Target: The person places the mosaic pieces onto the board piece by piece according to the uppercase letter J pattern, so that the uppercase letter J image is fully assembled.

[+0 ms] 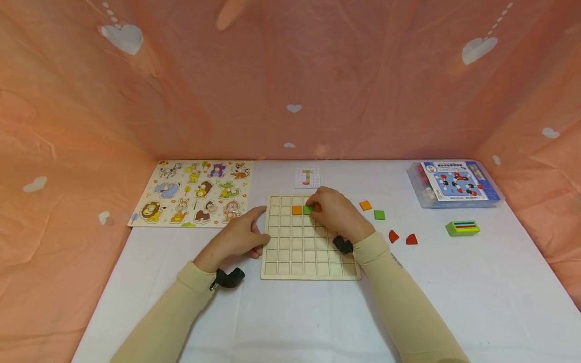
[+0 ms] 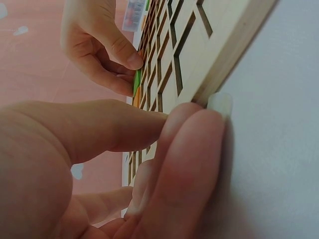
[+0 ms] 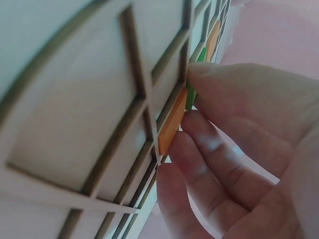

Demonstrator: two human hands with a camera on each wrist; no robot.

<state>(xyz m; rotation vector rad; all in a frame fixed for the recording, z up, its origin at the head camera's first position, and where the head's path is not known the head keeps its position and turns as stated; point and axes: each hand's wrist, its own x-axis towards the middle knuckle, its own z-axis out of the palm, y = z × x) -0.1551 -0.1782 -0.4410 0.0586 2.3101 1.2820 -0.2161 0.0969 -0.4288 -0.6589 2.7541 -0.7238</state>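
A wooden grid board (image 1: 297, 256) lies flat on the table. My right hand (image 1: 335, 212) is over its second row from the far edge, pinching an orange square tile (image 3: 172, 124) beside a green square tile (image 1: 307, 209). Left of the green one, another orange tile (image 1: 296, 210) sits in a cell. In the right wrist view the pinched tile looks slightly tilted against the grid. My left hand (image 1: 242, 234) touches the board's left edge, its fingers spread along the side.
Right of the board lie an orange tile (image 1: 365, 205), a green tile (image 1: 379, 215) and two red quarter-round pieces (image 1: 393, 236). A pattern card (image 1: 307, 177) is behind the board. An animal puzzle (image 1: 195, 194) lies left; a plastic box (image 1: 456, 184) and a green block (image 1: 462, 228) stand right.
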